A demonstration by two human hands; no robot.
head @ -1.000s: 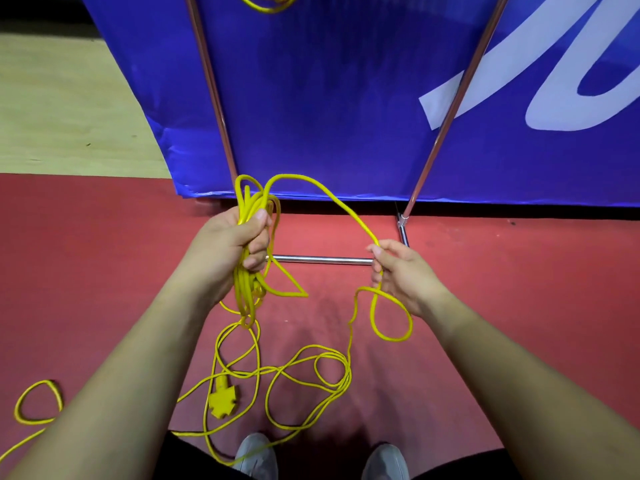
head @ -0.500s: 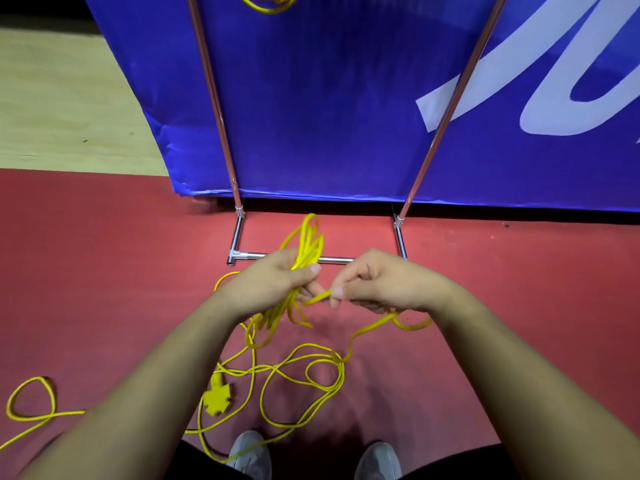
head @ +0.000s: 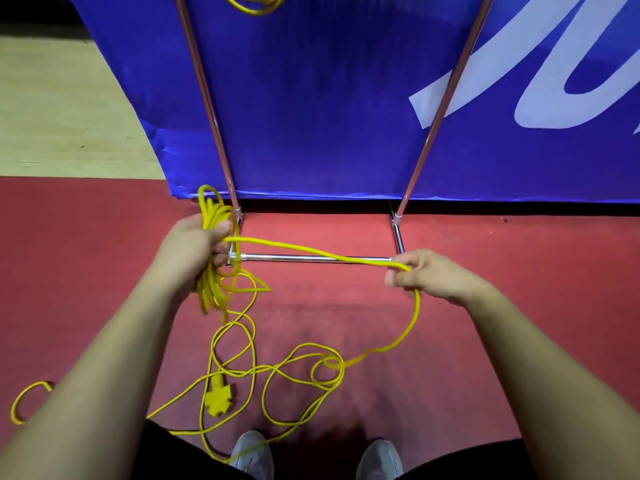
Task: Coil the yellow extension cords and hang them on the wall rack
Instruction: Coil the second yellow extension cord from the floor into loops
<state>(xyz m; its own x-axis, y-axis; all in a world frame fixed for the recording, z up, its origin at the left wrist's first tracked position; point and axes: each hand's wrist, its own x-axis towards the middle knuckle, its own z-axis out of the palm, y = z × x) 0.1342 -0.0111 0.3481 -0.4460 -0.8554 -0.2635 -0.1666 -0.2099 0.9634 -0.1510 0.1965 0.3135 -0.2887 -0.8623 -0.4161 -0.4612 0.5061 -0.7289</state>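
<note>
The yellow cord [head: 311,250] is partly gathered. A bunch of loops [head: 210,289] sits in the left hand [head: 194,247], whose fingers are curled tight round it. The loop tops stick up above the fist and the rest hangs below it.

From that fist a single strand runs nearly straight across to the right hand [head: 433,277], which pinches it between the thumb and bent fingers. Past that pinch the strand bends down and drops to the red floor [head: 519,323]. There the loose remainder lies in several tangled rings, below and between the two grips. The cord's plug end [head: 218,398] lies on the floor beneath the left hand's bunch, just ahead of a pair of grey shoes [head: 252,455].

Outside the left forearm a small yellow loop [head: 27,400] lies on the floor; whether it belongs to the same cord cannot be told.

Just beyond the stretched strand is the low crossbar of the metal rack [head: 311,258]. Its two poles rise slanting from near each hand. Behind the poles hangs a blue banner [head: 311,98] with white lettering. High above the left hand's grip, between the poles, a second yellow cord [head: 256,5] shows at the top edge, mostly cut off. Beyond the left hand, past the red floor, lies a pale wooden floor [head: 52,116].
</note>
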